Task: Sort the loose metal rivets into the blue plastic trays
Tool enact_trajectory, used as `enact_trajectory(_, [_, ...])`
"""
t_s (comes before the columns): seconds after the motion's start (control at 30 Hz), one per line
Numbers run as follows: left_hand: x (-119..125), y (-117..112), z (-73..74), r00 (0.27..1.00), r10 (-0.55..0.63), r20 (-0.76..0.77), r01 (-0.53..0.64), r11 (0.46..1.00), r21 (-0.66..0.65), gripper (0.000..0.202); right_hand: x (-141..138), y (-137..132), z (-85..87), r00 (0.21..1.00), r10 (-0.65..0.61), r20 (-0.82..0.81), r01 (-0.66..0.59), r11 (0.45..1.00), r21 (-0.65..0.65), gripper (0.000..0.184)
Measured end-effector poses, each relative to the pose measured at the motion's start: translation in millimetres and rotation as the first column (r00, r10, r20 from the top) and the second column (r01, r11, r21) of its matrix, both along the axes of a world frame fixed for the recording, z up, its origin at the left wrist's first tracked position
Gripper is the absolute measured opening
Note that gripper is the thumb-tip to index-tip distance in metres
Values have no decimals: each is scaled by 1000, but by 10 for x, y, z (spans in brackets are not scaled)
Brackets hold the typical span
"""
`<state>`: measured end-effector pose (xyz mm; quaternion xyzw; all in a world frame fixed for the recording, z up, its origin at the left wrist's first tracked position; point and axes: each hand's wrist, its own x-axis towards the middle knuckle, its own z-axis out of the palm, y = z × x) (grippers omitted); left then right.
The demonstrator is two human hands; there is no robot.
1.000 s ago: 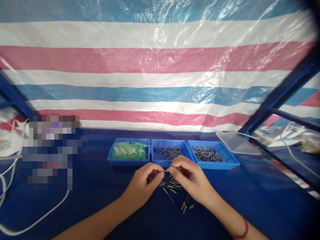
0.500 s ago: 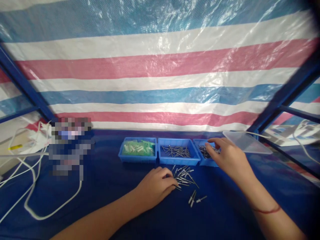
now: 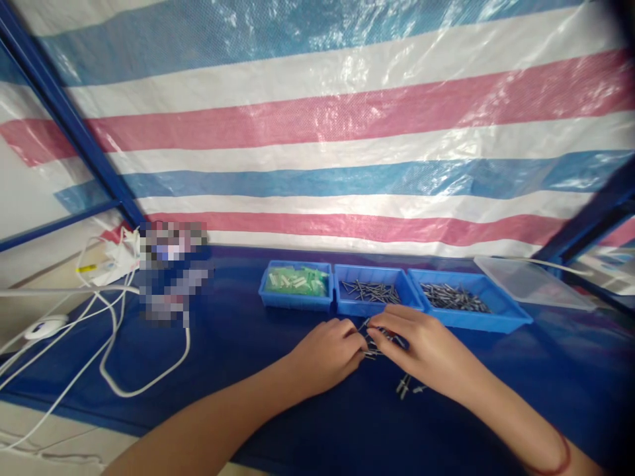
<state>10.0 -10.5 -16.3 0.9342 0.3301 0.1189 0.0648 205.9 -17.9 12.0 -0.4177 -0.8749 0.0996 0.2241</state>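
Note:
Both my hands rest on the blue table over a small heap of loose metal pins (image 3: 378, 344). My left hand (image 3: 328, 354) is curled, its fingertips pinched at the left edge of the heap; what they hold is too small to name. My right hand (image 3: 426, 350) lies over the heap's right side, fingers bent and reaching into the pins. A few pins (image 3: 405, 387) lie apart near my right wrist. Behind the hands stand three blue trays: one with green pieces (image 3: 296, 283), one with scattered pins (image 3: 371, 292), one with dark pins (image 3: 459, 299).
A clear plastic lid (image 3: 530, 283) lies at the back right. White cables (image 3: 114, 357) loop over the table's left side beside a blurred-out object (image 3: 171, 271). A striped tarpaulin (image 3: 347, 132) hangs behind the table, with blue frame bars (image 3: 74, 125) at both sides.
My right hand has come back from the right-hand tray to the heap of pins beside my left hand. The view has swung to the left.

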Motion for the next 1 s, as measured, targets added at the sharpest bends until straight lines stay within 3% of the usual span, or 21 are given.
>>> enact_trajectory(0.17, [-3,-5,-7,999,32,-44,-30,999,36,12,-16,7,-50,999,40,11,-39,997,-66,19])
enact_trajectory(0.53, [-17,-3,4,997,70,-14,-71,997,-28,8,-98,-35,-75,994,101,37,-96,988,-119,13])
enact_trajectory(0.73, [-34,21,36,976,117,185,-98,989,-110,9,-83,11,-178,996,76,-50,-80,993,-92,11])
enact_trajectory(0.87, [-34,44,53,913,169,372,-84,969,-232,11,-59,39,-219,986,-11,-165,-4,996,-93,17])
enact_trajectory(1.0, [-24,59,52,856,223,467,-72,945,-320,8,-73,30,-166,973,-74,-220,42,988,-146,22])
